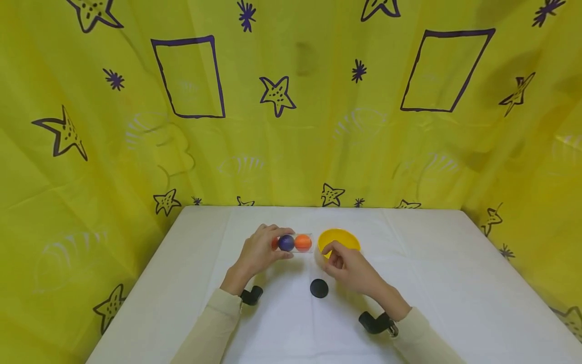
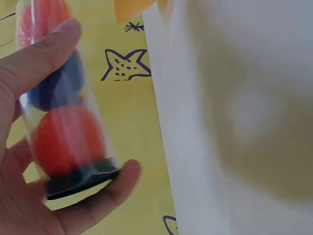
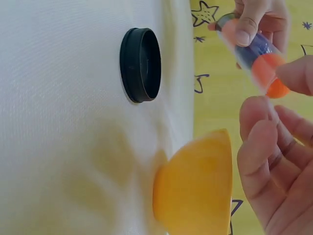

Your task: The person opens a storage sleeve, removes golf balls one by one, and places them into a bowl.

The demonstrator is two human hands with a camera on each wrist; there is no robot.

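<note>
While the left hand grips a clear tube lying sideways above the counter, a red ball, a dark blue ball and an orange ball sit inside in a row, orange towards 3 o'clock. A black cap closes the red end. From the tube, in the head view, a yellow bowl stands at 3 o'clock and a loose black lid lies at 5 o'clock. The right hand, fingers loosely bent, thumb apart, holds nothing near the bowl's rim.
</note>
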